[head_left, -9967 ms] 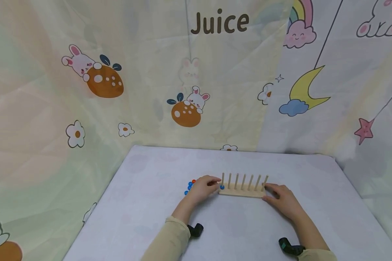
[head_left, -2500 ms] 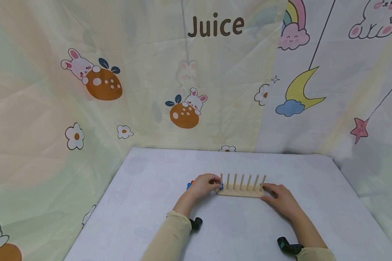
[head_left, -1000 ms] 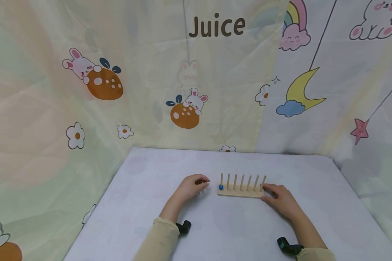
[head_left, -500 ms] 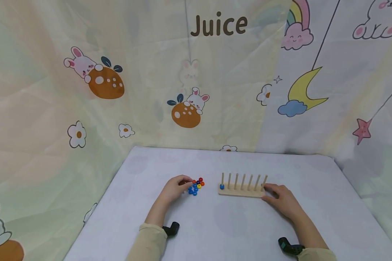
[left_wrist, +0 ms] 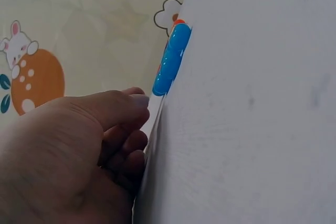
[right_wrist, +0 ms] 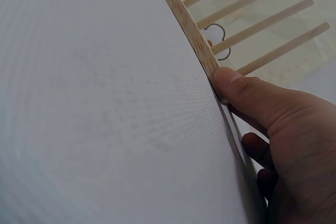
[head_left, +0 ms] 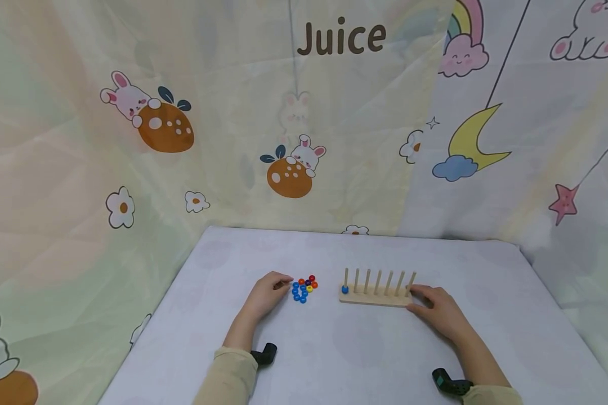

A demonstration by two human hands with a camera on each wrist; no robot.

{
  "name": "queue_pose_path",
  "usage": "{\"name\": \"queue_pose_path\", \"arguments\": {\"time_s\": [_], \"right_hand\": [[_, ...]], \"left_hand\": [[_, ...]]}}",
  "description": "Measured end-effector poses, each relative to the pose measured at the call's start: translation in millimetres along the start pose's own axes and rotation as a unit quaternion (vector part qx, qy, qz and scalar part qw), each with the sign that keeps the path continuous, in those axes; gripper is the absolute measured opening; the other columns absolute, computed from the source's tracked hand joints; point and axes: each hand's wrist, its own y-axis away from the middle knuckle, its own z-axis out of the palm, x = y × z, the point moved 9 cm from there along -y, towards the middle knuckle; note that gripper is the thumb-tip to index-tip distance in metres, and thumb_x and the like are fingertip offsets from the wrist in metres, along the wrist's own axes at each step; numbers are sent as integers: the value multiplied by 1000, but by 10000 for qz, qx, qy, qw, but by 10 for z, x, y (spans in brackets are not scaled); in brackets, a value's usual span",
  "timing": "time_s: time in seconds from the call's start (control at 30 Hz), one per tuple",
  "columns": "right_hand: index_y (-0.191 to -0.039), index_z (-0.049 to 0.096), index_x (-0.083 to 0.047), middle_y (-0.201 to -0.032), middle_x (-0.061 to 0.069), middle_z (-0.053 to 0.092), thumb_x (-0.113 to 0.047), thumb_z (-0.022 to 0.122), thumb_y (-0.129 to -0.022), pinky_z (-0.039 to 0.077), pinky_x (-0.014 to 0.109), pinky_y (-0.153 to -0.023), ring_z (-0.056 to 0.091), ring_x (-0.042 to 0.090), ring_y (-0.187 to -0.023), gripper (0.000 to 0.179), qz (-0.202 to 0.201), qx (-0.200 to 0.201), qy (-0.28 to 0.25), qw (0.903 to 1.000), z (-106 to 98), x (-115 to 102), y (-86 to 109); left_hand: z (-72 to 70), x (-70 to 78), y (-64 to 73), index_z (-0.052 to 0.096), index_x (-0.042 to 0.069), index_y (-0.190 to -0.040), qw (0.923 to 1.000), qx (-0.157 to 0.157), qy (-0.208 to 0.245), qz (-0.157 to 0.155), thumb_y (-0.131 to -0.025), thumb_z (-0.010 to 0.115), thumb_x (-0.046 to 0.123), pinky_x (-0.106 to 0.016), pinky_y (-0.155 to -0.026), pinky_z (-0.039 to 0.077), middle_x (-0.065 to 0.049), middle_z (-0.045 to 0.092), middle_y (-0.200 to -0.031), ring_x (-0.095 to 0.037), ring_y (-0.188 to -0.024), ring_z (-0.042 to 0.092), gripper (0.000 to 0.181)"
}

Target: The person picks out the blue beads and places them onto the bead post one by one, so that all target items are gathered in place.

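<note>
Pale wood catches my eye first from where the head camera looks down: a low rack (head_left: 375, 299) with seven upright pegs stands on the white-covered tabletop (head_left: 375, 343). At the foot of its leftmost peg (head_left: 346, 275) sits something blue, threaded on, too small for me to tell whether it is one bead or two. The right hand (head_left: 438, 308) grips the rack's right end, thumb in front and fingers behind. Left of the rack, well apart from it, lies a cluster of loose beads (head_left: 304, 293), mostly blue, with red and orange ones, a yellow bead (head_left: 309, 288) and a dark bead (head_left: 308, 283). The left hand (head_left: 266, 295) is just beside their left edge. Both wrists carry black devices, and a cloth backdrop (head_left: 233, 112) printed with rabbits, flowers and "Juice" rises behind.

Seen from the left wrist, the thumb rests close against the forefinger, the other fingers curled in; whether a bead is pinched between them I cannot tell. Blue beads lie just beyond the fingertips, with some orange-red peeking out behind.

From the right wrist, the thumb presses the rack's end near the last peg, and five pegs show.
</note>
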Motion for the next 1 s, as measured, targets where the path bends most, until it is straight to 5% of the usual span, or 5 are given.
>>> {"name": "queue_pose_path", "arguments": {"time_s": [0.23, 1.0], "right_hand": [[-134, 60, -12, -136, 17, 60, -47, 71, -87, 40, 64, -96, 52, 41, -120, 59, 7, 44, -40, 10000, 9, 14, 12], [-134, 60, -11, -136, 18, 60, -45, 71, -87, 40, 64, -97, 53, 41, -120, 59, 11, 30, -17, 10000, 2, 1, 11]], "left_hand": [[68, 75, -66, 71, 20, -119, 9989, -134, -367, 272, -96, 65, 22, -44, -102, 48, 0, 66, -120, -21, -116, 60, 24], [124, 51, -114, 71, 23, -109, 9986, -125, -504, -14, -92, 70, 28, -44, -101, 47, 0, 65, -117, -21, -112, 59, 18]]}}
